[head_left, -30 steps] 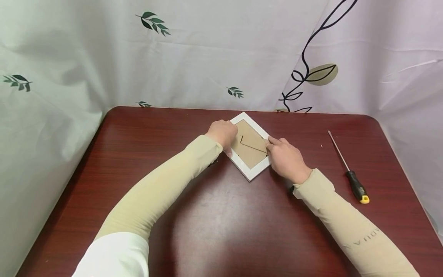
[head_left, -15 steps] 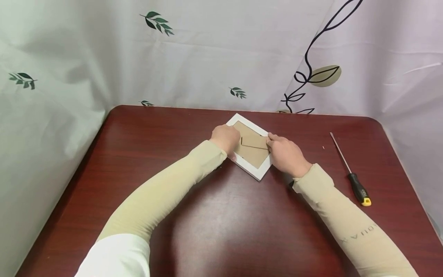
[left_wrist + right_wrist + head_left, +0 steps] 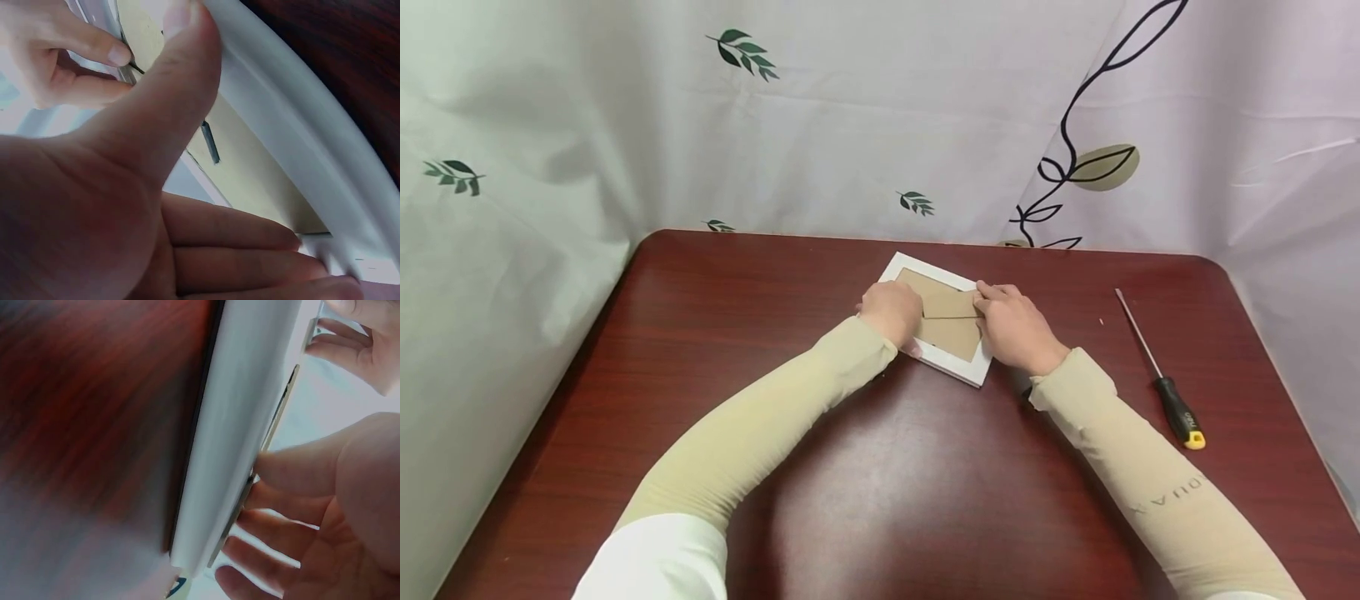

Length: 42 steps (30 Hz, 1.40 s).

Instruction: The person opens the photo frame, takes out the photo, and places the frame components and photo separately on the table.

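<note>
A white picture frame (image 3: 951, 364) lies back up on the table, turned at an angle. Its brown backing board (image 3: 951, 336) carries a flat stand flap (image 3: 946, 307) of the same colour. My left hand (image 3: 891, 312) grips the frame's left end; in the left wrist view the thumb (image 3: 181, 81) reaches over the backing to the inner edge of the white rim, the fingers at the adjoining side. On the right, my right hand (image 3: 1018, 333) grips the frame's opposite edge, its thumb and fingertips right at the outer end of the flap. The palms cover parts of the rim.
A screwdriver (image 3: 1176, 408) with a black and yellow handle lies to the right on the dark red table (image 3: 737, 275). Behind the table's far edge hangs a white curtain (image 3: 835, 108) with leaf prints, which also runs along both sides.
The picture frame has turned counterclockwise, its near corner swinging right and its far corner left. My left hand has moved slightly toward me and right with it; the right hand has barely shifted.
</note>
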Motion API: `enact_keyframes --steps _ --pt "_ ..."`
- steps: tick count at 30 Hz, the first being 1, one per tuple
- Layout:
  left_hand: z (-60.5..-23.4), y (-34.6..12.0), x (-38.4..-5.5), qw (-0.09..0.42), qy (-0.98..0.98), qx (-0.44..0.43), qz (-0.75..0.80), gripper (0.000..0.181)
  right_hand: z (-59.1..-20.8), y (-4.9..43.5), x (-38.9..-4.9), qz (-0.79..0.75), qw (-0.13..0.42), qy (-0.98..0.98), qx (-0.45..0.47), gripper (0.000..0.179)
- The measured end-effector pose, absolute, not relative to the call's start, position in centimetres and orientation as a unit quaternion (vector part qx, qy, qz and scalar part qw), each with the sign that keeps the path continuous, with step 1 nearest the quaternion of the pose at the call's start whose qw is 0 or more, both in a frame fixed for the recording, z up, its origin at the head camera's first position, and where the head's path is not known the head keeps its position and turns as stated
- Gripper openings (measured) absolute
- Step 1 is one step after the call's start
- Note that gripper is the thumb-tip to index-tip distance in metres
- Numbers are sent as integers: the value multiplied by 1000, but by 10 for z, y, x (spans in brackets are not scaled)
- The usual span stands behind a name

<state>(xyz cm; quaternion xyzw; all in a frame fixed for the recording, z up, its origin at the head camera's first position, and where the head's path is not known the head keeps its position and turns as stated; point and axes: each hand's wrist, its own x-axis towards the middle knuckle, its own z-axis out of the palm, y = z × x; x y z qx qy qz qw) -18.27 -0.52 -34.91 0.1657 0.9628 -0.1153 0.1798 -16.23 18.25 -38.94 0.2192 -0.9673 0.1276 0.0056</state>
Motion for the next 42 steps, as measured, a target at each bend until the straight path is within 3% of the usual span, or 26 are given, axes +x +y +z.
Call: enact_keyframes --steps 4,10,16,29,42 --pt "-350 -2 -181 197 967 133 -87 79 -388 180 -162 118 -2 -975 190 39" --pt "-351 2 -174 200 977 71 -30 87 -387 178 -163 114 -20 -978 171 43" --pt "-353 7 -168 204 970 100 -85 78 -388 176 -165 98 -37 -980 167 49" --pt "-356 13 -161 232 963 96 -101 86 -390 177 -172 108 -35 -977 178 47" --pt "-357 12 -157 209 959 123 -148 86 -388 180 -176 119 -20 -973 199 43"
